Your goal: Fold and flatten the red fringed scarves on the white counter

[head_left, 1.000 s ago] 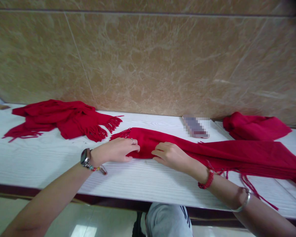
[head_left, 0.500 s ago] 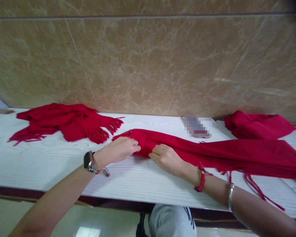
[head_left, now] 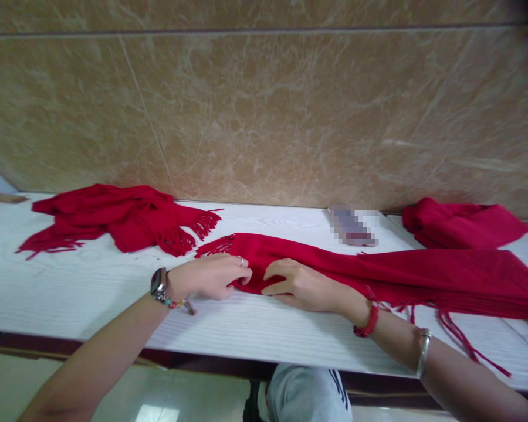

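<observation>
A red fringed scarf point(head_left: 405, 272) lies lengthwise along the white tabletop, its tasselled left end by my hands. My left hand point(head_left: 215, 276), with a ring and a watch at the wrist, is closed on the near edge of the scarf close to that fringe; its fingertips are partly hidden. Just to the right, my right hand point(head_left: 297, 284) rests on the cloth with thumb and fingers apart. Red cord and a silver bangle circle the right wrist and forearm.
A second red scarf point(head_left: 114, 217) lies crumpled at the back left. Folded red cloth point(head_left: 462, 223) sits at the back right. Near the wall point(head_left: 264, 117) lies a phone point(head_left: 349, 225), partly blurred out. My knee point(head_left: 305, 392) is below the table's front edge.
Both hands have shifted slightly toward me, and the scarf's left end has come with them, lying flatter. My right hand's fingers have spread from a closed grip.
</observation>
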A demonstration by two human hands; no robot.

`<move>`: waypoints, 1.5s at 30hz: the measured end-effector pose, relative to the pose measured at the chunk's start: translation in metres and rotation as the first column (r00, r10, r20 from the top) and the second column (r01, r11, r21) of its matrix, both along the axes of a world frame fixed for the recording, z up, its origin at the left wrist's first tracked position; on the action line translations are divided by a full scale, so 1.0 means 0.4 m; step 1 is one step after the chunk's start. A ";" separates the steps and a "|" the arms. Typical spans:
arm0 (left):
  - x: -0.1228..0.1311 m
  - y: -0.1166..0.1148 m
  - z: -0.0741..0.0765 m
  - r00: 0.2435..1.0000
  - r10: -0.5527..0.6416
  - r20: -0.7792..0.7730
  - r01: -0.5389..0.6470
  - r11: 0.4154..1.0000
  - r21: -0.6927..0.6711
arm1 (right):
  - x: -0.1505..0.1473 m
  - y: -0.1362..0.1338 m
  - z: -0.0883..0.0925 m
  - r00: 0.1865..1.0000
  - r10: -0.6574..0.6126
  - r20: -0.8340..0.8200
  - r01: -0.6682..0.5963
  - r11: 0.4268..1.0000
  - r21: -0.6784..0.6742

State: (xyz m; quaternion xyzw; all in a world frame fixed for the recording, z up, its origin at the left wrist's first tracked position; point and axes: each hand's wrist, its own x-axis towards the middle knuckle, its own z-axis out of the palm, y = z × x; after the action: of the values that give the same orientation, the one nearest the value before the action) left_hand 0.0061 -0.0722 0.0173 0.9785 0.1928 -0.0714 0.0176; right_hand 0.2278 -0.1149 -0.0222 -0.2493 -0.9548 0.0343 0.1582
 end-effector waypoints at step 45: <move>-0.017 0.123 -0.122 0.728 0.472 0.497 -0.598 0.791 0.125 | 0.051 0.041 -0.007 0.874 -0.481 -0.073 0.485 0.872 0.061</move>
State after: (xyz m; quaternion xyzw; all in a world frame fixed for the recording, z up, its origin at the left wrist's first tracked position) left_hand -0.0007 -0.0231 -0.0316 0.8617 0.4681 0.1878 -0.0561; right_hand 0.2482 -0.0987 -0.0250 -0.4723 -0.8582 -0.0366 0.1975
